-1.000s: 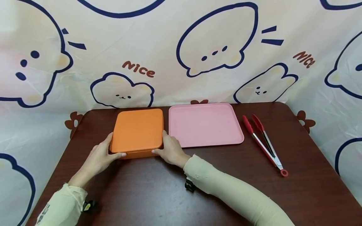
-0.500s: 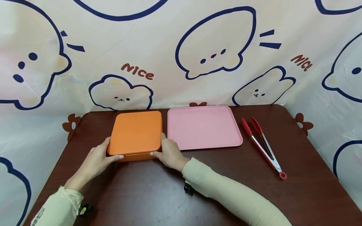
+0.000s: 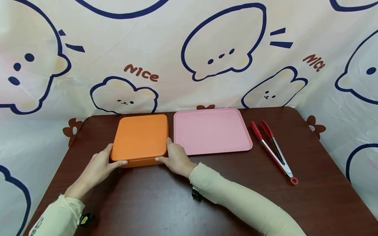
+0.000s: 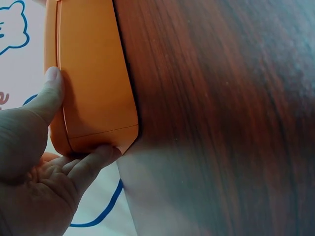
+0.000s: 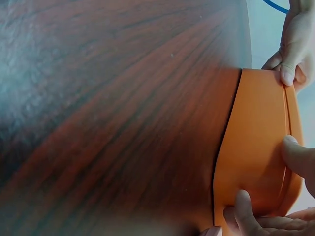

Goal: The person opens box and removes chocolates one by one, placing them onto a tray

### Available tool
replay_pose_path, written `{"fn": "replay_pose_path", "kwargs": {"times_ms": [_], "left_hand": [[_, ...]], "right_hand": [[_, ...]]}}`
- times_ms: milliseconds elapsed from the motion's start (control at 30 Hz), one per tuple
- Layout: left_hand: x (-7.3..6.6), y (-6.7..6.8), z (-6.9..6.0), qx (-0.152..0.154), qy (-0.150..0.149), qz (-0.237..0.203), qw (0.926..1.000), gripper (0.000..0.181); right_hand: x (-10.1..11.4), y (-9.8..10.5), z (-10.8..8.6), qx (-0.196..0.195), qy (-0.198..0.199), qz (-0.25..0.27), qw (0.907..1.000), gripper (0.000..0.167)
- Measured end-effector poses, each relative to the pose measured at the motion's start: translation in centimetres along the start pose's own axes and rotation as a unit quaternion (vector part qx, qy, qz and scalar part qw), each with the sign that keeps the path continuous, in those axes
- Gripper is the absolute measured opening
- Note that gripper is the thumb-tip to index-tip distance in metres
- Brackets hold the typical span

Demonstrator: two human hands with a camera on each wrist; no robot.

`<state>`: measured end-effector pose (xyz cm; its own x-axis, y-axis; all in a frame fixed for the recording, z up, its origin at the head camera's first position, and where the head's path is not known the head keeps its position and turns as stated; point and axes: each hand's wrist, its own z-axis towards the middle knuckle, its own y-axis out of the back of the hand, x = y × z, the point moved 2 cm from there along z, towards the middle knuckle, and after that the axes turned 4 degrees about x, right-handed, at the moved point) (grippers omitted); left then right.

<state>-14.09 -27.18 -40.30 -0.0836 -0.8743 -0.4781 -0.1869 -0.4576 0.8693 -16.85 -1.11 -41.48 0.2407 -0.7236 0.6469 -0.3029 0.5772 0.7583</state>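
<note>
An orange lidded box [image 3: 140, 137] sits flat on the table's back left part, its lid on. My left hand [image 3: 95, 167] holds its front left corner, thumb on the front near the lid seam and fingers along the left side. At the front right corner, my right hand [image 3: 178, 160] grips in the same way. In the left wrist view, the left thumb lies against the seam of the box [image 4: 96, 69] and fingertips touch its lower side. Both thumbs press near the seam in the right wrist view, where the box [image 5: 256, 132] rests on the wood.
A pink tray [image 3: 212, 131] lies just right of the box. Farther right are red-tipped tongs [image 3: 274, 154], their arms spread. The dark wooden table [image 3: 236, 173] backs onto a printed cloth [image 3: 171, 32], which also hangs at both sides.
The head view shifts slightly. Both hands keep their hold on the box, and the box, tray and tongs show no clear movement on the table.
</note>
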Motion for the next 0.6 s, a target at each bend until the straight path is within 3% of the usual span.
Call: {"fn": "replay_pose_path", "kwargs": {"times_ms": [133, 400, 600], "left_hand": [[-0.1, 0.0, 0.1, 0.008, 0.007, -0.001, 0.9999, 0.092], [-0.5, 0.3, 0.3, 0.045, 0.039, -0.008, 0.9982, 0.112], [-0.3, 0.1, -0.1, 0.048, 0.042, -0.025, 0.9977, 0.115]], "right_hand": [[0.0, 0.2, 0.1, 0.008, -0.005, 0.001, 1.0000, 0.083], [0.1, 1.1, 0.5, 0.033, -0.022, 0.008, 0.9992, 0.090], [-0.7, 0.7, 0.3, 0.037, 0.008, 0.026, 0.9990, 0.091]]}}
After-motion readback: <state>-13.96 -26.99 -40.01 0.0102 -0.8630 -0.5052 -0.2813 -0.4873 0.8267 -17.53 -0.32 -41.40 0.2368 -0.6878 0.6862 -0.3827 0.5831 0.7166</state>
